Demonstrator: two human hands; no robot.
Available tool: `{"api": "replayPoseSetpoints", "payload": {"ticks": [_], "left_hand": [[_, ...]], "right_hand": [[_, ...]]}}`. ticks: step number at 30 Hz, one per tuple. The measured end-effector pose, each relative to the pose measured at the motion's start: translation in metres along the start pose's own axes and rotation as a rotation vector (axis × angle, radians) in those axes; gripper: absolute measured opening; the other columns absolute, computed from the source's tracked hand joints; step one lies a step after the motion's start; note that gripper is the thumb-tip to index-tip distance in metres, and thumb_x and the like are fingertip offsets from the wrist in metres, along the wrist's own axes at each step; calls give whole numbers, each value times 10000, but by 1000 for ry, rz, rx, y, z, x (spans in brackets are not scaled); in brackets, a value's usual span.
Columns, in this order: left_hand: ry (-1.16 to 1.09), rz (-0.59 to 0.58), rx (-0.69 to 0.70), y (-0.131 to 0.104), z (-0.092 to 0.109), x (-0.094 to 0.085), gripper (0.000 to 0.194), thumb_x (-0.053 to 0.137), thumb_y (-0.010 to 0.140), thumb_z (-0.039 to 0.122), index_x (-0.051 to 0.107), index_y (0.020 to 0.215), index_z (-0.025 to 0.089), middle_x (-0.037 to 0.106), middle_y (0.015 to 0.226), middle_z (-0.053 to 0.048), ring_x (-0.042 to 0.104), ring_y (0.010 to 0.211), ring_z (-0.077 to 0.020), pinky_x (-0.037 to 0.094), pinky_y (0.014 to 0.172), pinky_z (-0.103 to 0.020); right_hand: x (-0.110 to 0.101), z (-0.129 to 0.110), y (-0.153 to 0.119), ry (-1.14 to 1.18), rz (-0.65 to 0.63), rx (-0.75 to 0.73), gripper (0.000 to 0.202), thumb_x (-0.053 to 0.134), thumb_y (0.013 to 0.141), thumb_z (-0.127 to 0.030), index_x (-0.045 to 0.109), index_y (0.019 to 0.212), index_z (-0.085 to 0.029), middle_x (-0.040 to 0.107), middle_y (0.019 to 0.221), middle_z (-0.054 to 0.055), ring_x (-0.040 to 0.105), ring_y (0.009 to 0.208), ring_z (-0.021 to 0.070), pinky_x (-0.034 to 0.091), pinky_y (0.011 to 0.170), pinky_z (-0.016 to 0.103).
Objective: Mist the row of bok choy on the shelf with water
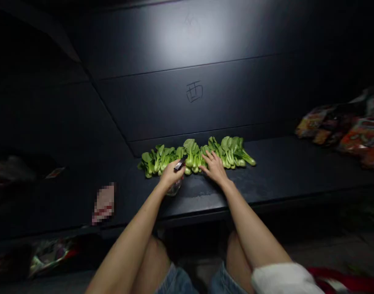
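Observation:
A long row of green bok choy (191, 153) lies on the dark shelf, leaves toward the back wall and pale stems toward me. My left hand (171, 174) is wrapped round what looks like a spray bottle (180, 163). Its black head points up and to the right over the greens, and its clear body shows below my fingers. Spread and empty, my right hand (215, 166) rests on or just over the bok choy right of the middle. Whether its fingertips press on the leaves I cannot tell.
Colourful plastic packets (346, 128) are heaped at the far right of the shelf. A pixelated pinkish item (104, 203) lies to the left. Behind the greens stands a dark panelled wall (162, 102) with a drawn character. A shiny package (50, 255) sits low at left.

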State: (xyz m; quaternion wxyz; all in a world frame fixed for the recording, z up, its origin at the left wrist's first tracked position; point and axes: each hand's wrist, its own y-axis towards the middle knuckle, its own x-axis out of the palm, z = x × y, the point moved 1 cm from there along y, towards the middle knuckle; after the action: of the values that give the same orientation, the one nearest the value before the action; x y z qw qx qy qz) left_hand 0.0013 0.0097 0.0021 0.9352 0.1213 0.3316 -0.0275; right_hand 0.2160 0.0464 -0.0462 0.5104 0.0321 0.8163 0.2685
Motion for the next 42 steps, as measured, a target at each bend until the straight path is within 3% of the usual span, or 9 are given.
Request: {"api": "replayPoseSetpoints", "payload": {"ticks": [5, 12, 22, 33, 42], "left_hand": [[6, -15, -12, -1, -2, 0, 189, 538, 771, 309, 622, 882, 181, 625, 618, 24, 613, 508, -148, 438, 518, -229], [-7, -38, 3, -4, 0, -5, 230, 548, 765, 340, 634, 901, 176, 670, 721, -1, 635, 526, -148, 441, 509, -226], [-19, 4, -39, -8, -6, -14, 213, 559, 772, 333, 622, 909, 182, 684, 723, 1, 660, 514, -159, 433, 488, -227], [-55, 13, -75, -8, -15, -20, 176, 569, 758, 307, 621, 874, 185, 625, 569, 40, 648, 481, -166, 459, 515, -239], [-71, 36, -121, -9, -20, -24, 201, 589, 754, 309, 630, 910, 190, 635, 580, 41, 635, 468, -151, 451, 493, -223]], "right_hand": [[10, 6, 3, 30, 65, 71, 467, 535, 943, -381, 598, 1339, -141, 510, 1463, 173, 392, 1399, 334, 364, 1102, 516], [17, 8, 4, 36, 129, 60, 439, 524, 941, -360, 618, 1307, -136, 549, 1424, 178, 440, 1364, 324, 368, 1094, 508], [20, -2, 7, 67, 202, 83, 433, 512, 929, -302, 607, 1309, -115, 534, 1432, 194, 447, 1356, 314, 366, 1090, 501], [28, -7, 10, 98, 235, 40, 438, 475, 948, -340, 603, 1311, -131, 547, 1418, 194, 459, 1347, 306, 371, 1087, 500], [27, -15, 12, 95, 186, 46, 442, 467, 953, -335, 591, 1321, -124, 554, 1418, 182, 475, 1338, 296, 346, 1099, 491]]}}
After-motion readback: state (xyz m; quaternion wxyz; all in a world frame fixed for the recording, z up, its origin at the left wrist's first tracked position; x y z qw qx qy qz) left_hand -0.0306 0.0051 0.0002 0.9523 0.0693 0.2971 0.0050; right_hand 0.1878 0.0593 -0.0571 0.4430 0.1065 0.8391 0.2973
